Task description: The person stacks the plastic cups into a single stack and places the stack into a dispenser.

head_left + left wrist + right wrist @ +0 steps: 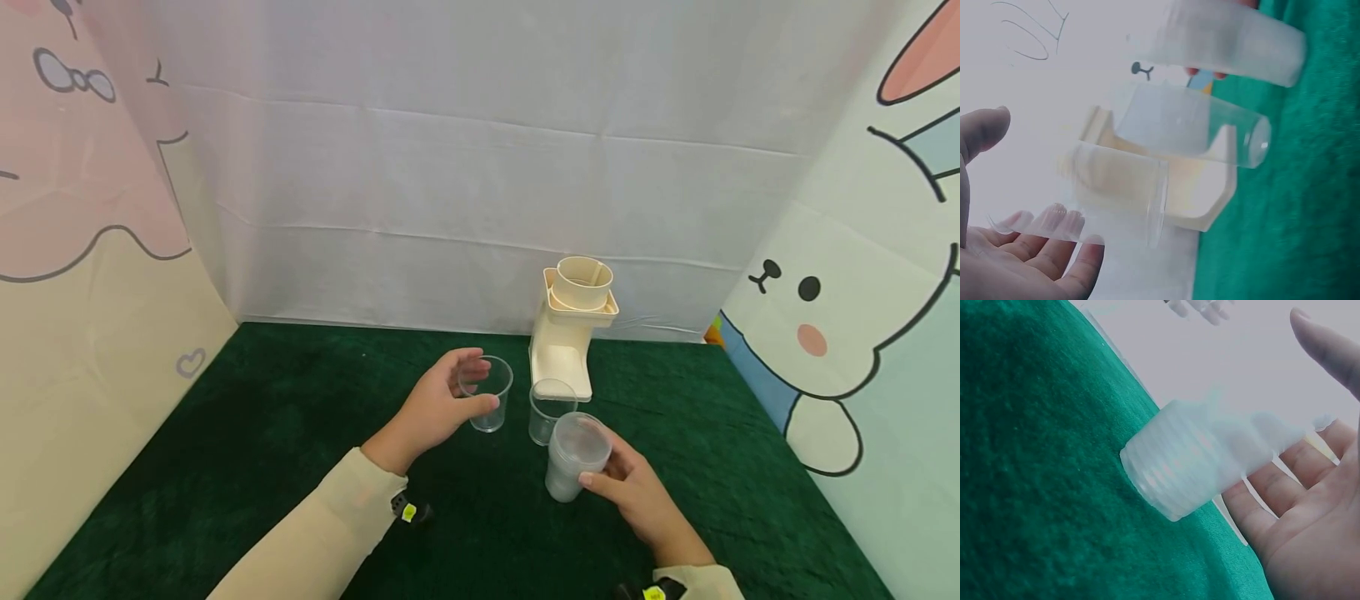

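My left hand holds a clear plastic cup, thumb at the near side and fingers curved round the far side. In the left wrist view this cup shows the fingertips through its wall. With my right hand I grip a stack of nested plastic cups by its side, mouth up; the stack looks cloudy, and its layered lower walls show in the right wrist view. Between the hands, another clear cup stands upright on the green cloth, partly behind the stack.
A cream plastic stand with a round, ring-shaped top is at the back, behind the standing cup. Dark green cloth covers the table. A pale curtain hangs behind, and printed panels border both sides.
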{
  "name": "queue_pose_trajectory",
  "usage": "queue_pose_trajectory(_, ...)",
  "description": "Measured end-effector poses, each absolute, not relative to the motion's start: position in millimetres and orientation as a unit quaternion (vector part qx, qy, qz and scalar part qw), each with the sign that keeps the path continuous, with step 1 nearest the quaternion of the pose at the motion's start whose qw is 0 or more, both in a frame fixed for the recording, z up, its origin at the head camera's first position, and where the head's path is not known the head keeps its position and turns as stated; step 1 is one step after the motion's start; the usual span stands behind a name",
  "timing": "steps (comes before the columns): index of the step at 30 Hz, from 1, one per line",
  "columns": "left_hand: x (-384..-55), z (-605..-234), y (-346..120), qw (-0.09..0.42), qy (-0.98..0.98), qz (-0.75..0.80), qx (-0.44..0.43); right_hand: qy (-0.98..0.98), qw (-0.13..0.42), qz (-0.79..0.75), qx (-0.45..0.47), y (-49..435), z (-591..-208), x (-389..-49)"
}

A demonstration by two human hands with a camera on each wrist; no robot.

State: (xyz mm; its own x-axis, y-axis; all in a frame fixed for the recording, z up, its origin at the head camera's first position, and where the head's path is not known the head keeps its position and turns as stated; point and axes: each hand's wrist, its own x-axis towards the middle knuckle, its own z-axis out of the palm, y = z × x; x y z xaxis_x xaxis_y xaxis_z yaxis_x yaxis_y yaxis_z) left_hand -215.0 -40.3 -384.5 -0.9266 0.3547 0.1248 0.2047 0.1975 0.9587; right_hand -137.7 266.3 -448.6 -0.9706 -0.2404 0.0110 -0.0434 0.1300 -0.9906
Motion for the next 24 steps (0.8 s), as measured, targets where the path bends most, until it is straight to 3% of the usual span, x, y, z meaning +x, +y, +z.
queue_pose_trajectory(6,-214,-366,-40,0.043,0.773,0.602,0.198,0.748,0.074,-0.653,-0.095,266,-447,-137)
queue_pose_trajectory(24,-201,-329,-7,0.055,0.766,0.582,0.268,0.741,0.071,-0.659,-0.110,266,-448,-136)
